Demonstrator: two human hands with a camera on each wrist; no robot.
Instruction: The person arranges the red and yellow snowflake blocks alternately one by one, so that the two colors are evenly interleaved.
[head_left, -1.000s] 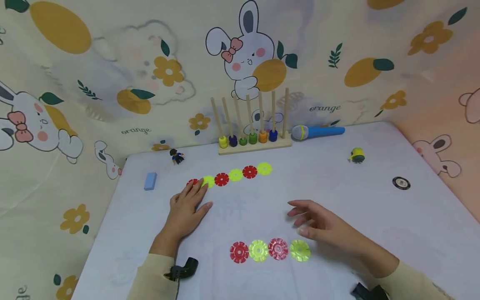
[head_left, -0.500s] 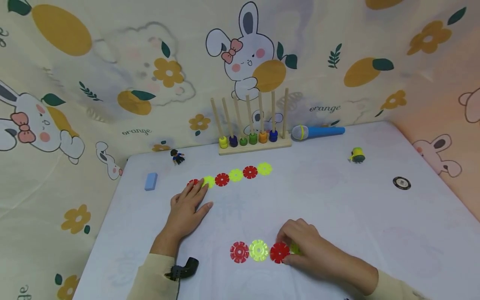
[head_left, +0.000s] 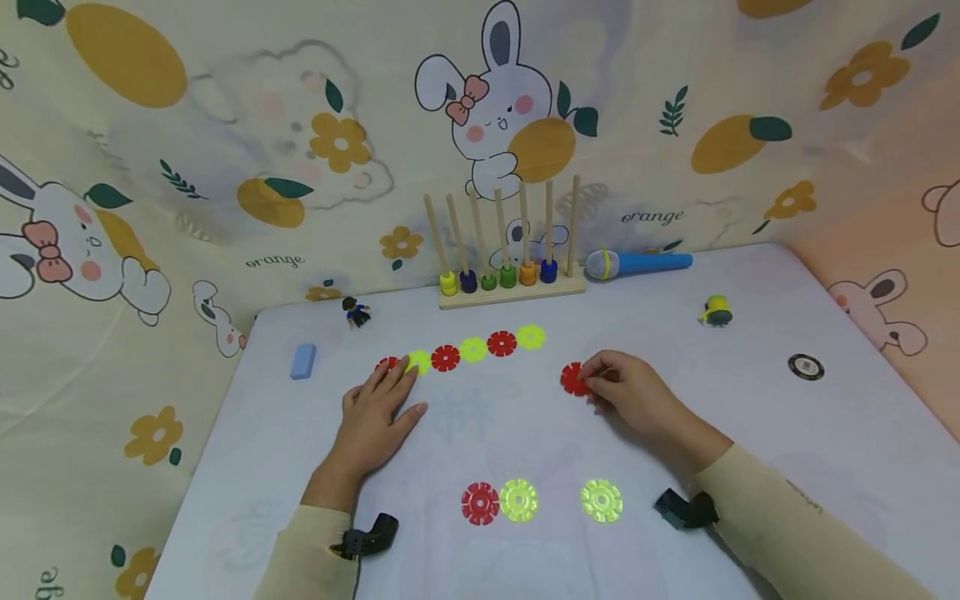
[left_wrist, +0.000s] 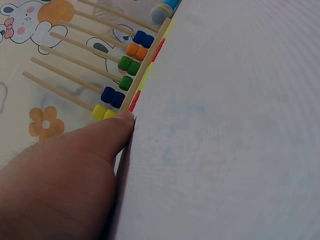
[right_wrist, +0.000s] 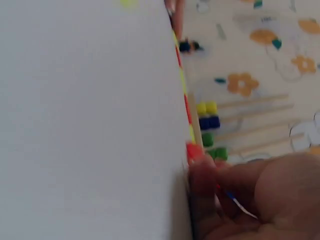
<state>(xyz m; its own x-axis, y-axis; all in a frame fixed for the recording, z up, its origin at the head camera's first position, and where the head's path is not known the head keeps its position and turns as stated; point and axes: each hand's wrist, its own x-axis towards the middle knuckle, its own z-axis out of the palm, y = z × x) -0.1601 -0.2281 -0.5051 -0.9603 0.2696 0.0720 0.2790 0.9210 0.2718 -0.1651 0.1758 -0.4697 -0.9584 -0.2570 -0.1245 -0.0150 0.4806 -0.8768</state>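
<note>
In the head view, my left hand (head_left: 377,419) lies flat on the table, its fingertips over the red disc (head_left: 387,364) and the edge of the yellow-green disc (head_left: 421,362) at the left end of a row. That row alternates red and yellow-green notched plastic discs. My right hand (head_left: 637,398) pinches another red notched disc (head_left: 573,379) between thumb and fingers, right of and below the row's end. Nearer me lie a red disc (head_left: 480,503) and a yellow-green disc (head_left: 519,500) side by side, with a second yellow-green disc (head_left: 602,501) apart to the right.
Behind the row stands a wooden peg rack (head_left: 512,295) with coloured beads, beside a blue toy microphone (head_left: 651,263). A small figure (head_left: 356,312) and a blue block (head_left: 303,361) lie left; a yellow-green toy (head_left: 717,310) and a black round chip (head_left: 806,367) lie right.
My right hand came down to the near row, took the red disc from between the yellow-green ones, and carried it up toward the far row's right end. My left hand stayed in place.
</note>
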